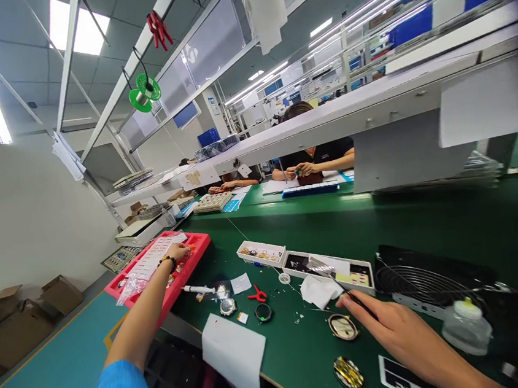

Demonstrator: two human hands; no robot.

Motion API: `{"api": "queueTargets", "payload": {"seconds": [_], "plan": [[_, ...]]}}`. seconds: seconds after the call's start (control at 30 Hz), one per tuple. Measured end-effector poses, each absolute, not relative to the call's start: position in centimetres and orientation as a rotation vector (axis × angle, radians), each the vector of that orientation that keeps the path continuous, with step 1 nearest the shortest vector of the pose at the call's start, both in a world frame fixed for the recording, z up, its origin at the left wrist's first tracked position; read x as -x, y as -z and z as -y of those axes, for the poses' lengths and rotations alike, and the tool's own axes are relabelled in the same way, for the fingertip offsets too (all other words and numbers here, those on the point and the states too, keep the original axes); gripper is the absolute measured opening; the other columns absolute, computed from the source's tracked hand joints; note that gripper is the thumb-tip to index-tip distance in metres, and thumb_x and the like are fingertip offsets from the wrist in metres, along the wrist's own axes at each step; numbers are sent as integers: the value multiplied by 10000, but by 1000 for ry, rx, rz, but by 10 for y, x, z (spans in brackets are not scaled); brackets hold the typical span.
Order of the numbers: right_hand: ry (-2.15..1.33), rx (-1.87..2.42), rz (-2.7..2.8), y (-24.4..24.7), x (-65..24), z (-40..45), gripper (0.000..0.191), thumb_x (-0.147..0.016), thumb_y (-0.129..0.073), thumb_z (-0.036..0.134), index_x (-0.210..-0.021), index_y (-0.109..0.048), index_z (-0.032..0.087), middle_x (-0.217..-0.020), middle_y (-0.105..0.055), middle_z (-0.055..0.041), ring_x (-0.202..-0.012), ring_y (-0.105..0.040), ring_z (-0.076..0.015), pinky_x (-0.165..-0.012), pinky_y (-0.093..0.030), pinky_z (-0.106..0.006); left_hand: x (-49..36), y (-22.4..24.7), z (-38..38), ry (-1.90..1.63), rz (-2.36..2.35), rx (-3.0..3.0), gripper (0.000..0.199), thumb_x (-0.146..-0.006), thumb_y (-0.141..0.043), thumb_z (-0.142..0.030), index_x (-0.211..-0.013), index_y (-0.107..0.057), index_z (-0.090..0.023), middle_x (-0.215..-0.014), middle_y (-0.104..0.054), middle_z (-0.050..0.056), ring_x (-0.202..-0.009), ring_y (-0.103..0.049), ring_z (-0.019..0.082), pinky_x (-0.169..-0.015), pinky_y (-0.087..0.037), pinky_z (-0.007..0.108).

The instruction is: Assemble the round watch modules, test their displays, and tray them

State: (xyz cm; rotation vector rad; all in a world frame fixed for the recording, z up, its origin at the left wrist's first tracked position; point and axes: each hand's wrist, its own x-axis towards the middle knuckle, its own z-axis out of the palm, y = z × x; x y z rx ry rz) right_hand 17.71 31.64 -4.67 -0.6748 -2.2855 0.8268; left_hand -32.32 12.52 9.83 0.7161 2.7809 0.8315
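Head view: reaching with the left hand (pixel 178 252) into a red plastic compartment tray (pixel 196 261), fingers bent down toward small parts; unable to tell whether pinching any with that grip. With the right hand (pixel 388 325), gripping slim black tweezers (pixel 356 300) slantwise at the fingertips, probably for fine control and a clear sightline. Tips near a crumpled white cloth or tissue (pixel 316 293) and a long white box (pixel 365 285); too blurred for any reading of what's between them. On the green counter (pixel 290 357), between the hands: a red clamp-like tool (pixel 258 294), a round black watch-like case (pixel 263 313). Just beside the right hand, a round gold-rimmed case (pixel 343 327), lying flat, presumably for easy reach
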Motion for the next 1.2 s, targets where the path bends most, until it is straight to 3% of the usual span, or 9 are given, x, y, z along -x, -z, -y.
{"api": "queueTargets", "payload": {"seconds": [0.27, 0.4, 0.57, 0.77, 0.87, 1.07, 1.2], "plan": [[-700, 554, 2327, 67, -178, -330, 558, -883, -413, 601, -1106, -776, 240, -1277, -724, -172, -1013, -734, -433, -868, -593, -567, 301, -124, -119, -1014, -2581, -755, 242, -1009, -637, -349, -1123, -661, -136, -1088, -689, 74, -912, -686, 185, -800, -620, 354], [-831, 625, 2282, 58, -174, -320, 512, -911, -434, 646, -1064, -772, 293, -1174, -775, -102, -1000, -745, -376, -847, -606, -453, 259, -127, -118, -1112, -2452, -952, 191, -993, -648, -323, -979, -662, -133, -1022, -702, 70, -892, -685, 172, -785, -609, 326], [-1095, 754, 2219, 31, -170, -302, 485, -941, -491, 670, -997, -769, 277, -940, -791, -60, -876, -737, -318, -719, -584, -345, 156, -91, -132, -1092, -2156, -1267, 150, -860, -731, -299, -829, -663, -170, -853, -729, 45, -815, -704, 179, -676, -574, 256], [-1297, 751, 2168, 10, -171, -285, 465, -899, -585, 623, -1044, -744, 211, -630, -524, 25, -614, -521, -184, -575, -390, -276, 41, -45, -159, -1037, -1923, -1521, 99, -826, -702, -310, -818, -711, -212, -801, -736, 8, -686, -671, 149, -642, -524, 247], [-1323, 734, 2151, 9, -170, -282, 444, -882, -608, 588, -1037, -732, 191, -609, -424, 52, -587, -431, -157, -563, -308, -272, 20, -35, -172, -1032, -1850, -1571, 120, -833, -692, -336, -812, -717, -221, -805, -741, 16, -708, -675, 164, -638, -518, 256], [-1286, 729, 2114, 6, -168, -282, 323, -901, -572, 475, -898, -715, 185, -689, -553, 15, -635, -466, -158, -608, -330, -280, 16, -29, -184, -1011, -1743, -1536, 178, -819, -728, -396, -788, -707, -221, -792, -721, 27, -697, -652, 162, -619, -524, 264], [-1279, 732, 2105, 0, -169, -278, 261, -900, -587, 422, -858, -704, 192, -621, -531, 30, -592, -448, -148, -575, -298, -273, 19, -29, -183, -1058, -1565, -1334, 339, -742, -838, -493, -779, -693, -189, -773, -699, 38, -687, -649, 157, -602, -547, 256]]}}
